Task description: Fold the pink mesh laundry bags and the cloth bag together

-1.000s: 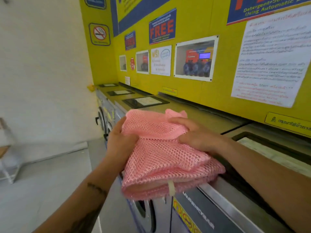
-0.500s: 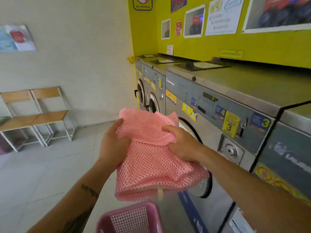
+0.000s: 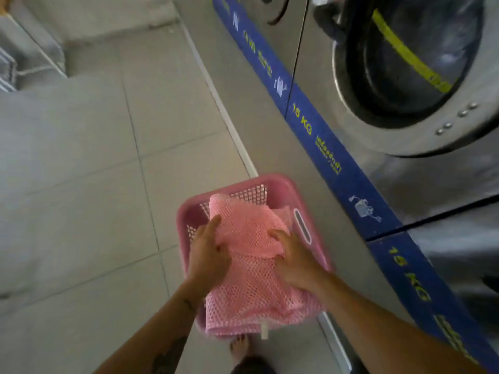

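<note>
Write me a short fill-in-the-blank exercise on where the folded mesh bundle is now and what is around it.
1. The folded mesh bundle rests on a pink ____.
2. The left hand and right hand both lie on the ____.
3. The basket stands on the floor in front of a washing ____.

Missing words: basket; bundle; machine

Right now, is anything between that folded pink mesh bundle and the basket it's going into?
Nothing visible. The mesh bundle already sits over the open pink basket, both hands resting flat on it.
</note>
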